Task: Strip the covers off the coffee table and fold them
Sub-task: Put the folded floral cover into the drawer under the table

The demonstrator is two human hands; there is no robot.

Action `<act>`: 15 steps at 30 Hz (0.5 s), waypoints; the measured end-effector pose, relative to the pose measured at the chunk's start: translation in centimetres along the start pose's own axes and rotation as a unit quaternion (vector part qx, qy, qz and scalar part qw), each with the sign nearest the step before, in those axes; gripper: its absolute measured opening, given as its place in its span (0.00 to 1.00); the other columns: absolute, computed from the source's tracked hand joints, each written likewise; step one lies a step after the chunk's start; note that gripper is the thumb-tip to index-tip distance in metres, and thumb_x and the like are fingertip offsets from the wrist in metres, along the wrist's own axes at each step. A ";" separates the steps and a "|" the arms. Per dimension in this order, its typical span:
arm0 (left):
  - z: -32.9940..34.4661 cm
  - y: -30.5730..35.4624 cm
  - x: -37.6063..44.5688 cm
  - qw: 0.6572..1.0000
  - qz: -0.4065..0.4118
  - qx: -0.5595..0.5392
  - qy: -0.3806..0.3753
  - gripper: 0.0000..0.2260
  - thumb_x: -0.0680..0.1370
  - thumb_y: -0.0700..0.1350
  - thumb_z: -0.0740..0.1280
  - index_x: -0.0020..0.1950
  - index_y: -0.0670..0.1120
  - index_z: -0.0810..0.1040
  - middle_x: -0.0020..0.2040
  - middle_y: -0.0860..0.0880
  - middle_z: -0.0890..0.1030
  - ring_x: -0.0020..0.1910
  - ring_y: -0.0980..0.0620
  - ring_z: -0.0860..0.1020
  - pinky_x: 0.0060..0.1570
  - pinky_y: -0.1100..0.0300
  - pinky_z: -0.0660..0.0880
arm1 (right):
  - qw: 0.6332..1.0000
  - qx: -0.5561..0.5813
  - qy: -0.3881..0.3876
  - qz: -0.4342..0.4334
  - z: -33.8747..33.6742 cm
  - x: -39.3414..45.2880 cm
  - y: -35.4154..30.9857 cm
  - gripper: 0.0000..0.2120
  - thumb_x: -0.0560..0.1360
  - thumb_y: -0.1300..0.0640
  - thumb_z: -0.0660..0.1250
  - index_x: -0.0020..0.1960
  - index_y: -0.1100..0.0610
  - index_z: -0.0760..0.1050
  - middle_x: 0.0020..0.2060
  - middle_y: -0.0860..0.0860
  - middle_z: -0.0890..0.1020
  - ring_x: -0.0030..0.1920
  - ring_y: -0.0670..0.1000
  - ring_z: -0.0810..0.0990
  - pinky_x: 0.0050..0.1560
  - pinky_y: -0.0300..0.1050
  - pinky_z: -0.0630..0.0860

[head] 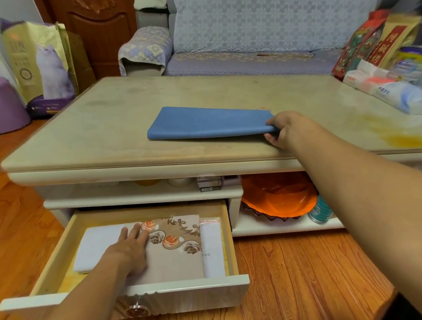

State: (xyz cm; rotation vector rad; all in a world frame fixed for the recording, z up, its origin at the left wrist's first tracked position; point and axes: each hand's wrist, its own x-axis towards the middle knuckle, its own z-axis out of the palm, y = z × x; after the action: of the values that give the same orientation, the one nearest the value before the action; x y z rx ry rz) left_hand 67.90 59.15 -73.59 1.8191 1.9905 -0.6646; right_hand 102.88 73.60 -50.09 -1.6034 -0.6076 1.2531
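Covers first: the blue folded cover (209,121) lies flat on the bare top of the bench (92,132), towards the middle, and the right hand (283,129) pinches its right-hand end, thumb on top and fingers curled underneath at the corner. Down below, the drawer (148,291) stands pulled out over the wooden floor (298,273), and inside it sits the floral folded cover (176,248), brownish with orange and brown roses. The left hand (129,249) presses down on that floral cloth with fingers straight and slightly spread, palm flat, nothing gripped. A white folded cloth (96,246) lies just left of it in the drawer, partly under the wrist, and a clear plastic packet (211,246) lies along the right side, touching the floral cover's edge. Under the benchtop, an orange scalloped dish (279,197) leans in the open shelf beside a teal tin (320,211). Packets and tissue packs (383,80) crowd the far right of the bench. Behind it stands the sofa (246,34), and at far left a cat-food bag (41,64) and a purple stool (0,104).
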 end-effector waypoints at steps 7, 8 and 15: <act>-0.4 -0.2 0.3 0.999 -0.005 -0.040 0.013 0.32 0.81 0.44 0.54 0.83 0.50 0.44 0.83 0.50 0.42 0.82 0.42 0.41 0.79 0.42 0.53 | 0.980 0.171 -0.083 0.060 -4.7 -6.0 7.2 0.11 0.74 0.65 0.63 0.54 0.55 0.74 0.46 0.54 0.80 0.44 0.54 0.80 0.37 0.47 0.80; -0.5 -0.1 0.4 0.999 -0.005 -0.045 0.013 0.32 0.81 0.44 0.54 0.83 0.50 0.44 0.84 0.50 0.42 0.82 0.42 0.42 0.79 0.42 0.53 | 0.974 0.180 -0.110 0.082 -5.7 -6.4 8.6 0.13 0.74 0.63 0.63 0.57 0.54 0.75 0.47 0.54 0.82 0.45 0.55 0.82 0.43 0.51 0.81; -0.4 1.0 -0.9 0.992 -0.011 0.097 0.084 0.25 0.82 0.46 0.50 0.80 0.48 0.55 0.80 0.44 0.57 0.77 0.41 0.58 0.74 0.47 0.60 | 0.963 0.190 -0.174 0.075 -5.6 -5.9 8.9 0.13 0.80 0.62 0.65 0.64 0.58 0.73 0.50 0.58 0.86 0.45 0.59 0.87 0.39 0.57 0.84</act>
State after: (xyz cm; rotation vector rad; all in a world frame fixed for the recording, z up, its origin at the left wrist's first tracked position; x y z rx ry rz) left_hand 68.99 58.71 -72.90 2.0284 2.1213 -0.7567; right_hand 104.47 63.00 -55.58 -1.1357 -0.4282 1.6724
